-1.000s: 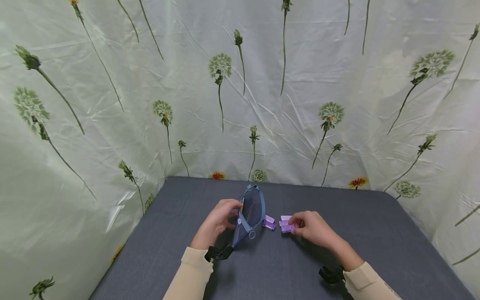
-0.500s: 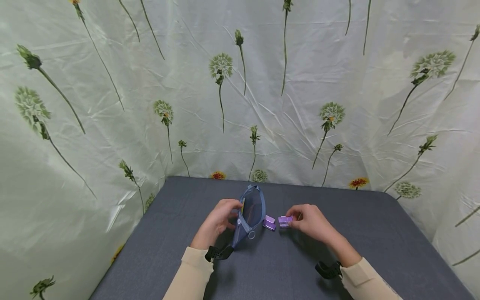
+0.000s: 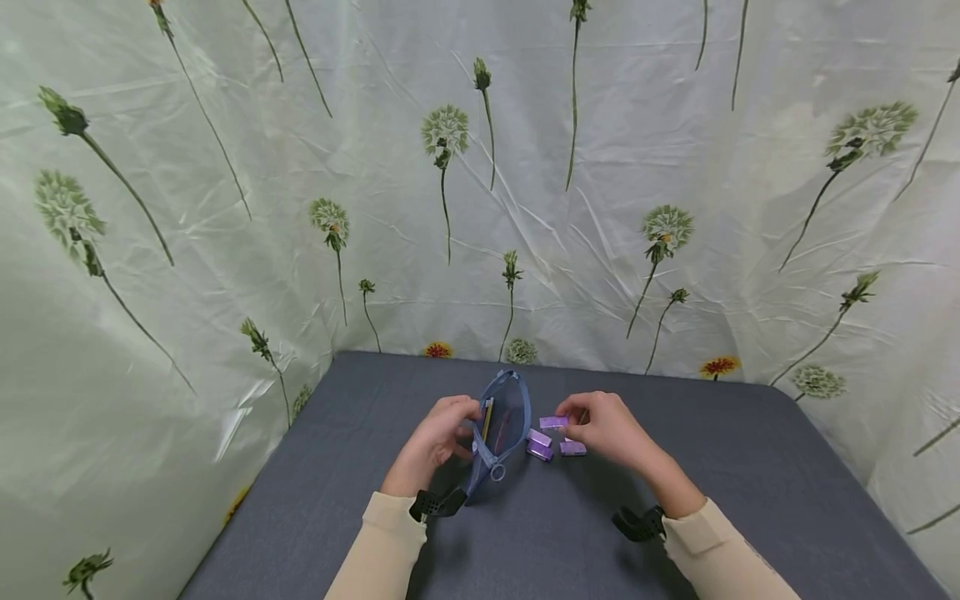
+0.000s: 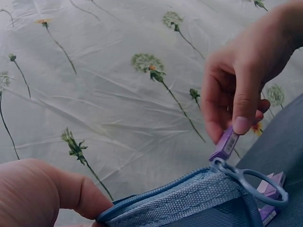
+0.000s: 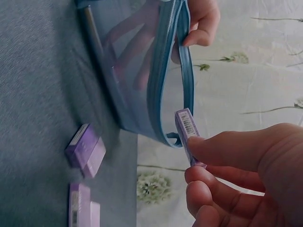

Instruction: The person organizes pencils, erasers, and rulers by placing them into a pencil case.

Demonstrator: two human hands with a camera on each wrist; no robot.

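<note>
My left hand point(image 3: 438, 433) holds a blue mesh zipper pouch point(image 5: 156, 80) by its rim, thumb over the edge. The pouch stands unzipped, its mouth turned toward the right, a ring pull point(image 4: 262, 187) hanging from the zipper. Through the opening a yellow pencil-like stick point(image 3: 487, 421) shows inside. Between thumb and fingers, my right hand point(image 3: 611, 429) pinches a small purple box point(image 5: 187, 132) with a barcode on one side. This box is raised off the table, its end close to the pouch's mouth in the right wrist view.
Two more small purple boxes point(image 3: 539, 450) lie together just right of the pouch. Another purple box pair point(image 3: 573, 448) sits farther right, under my right hand. The dark grey table point(image 3: 337, 442) meets a hanging flower-print sheet point(image 3: 375, 208) behind and at the left.
My right hand has picked up one purple box from the right-hand group and moved it up and left toward the pouch. The left hand keeps its hold, with the pouch barely shifting.
</note>
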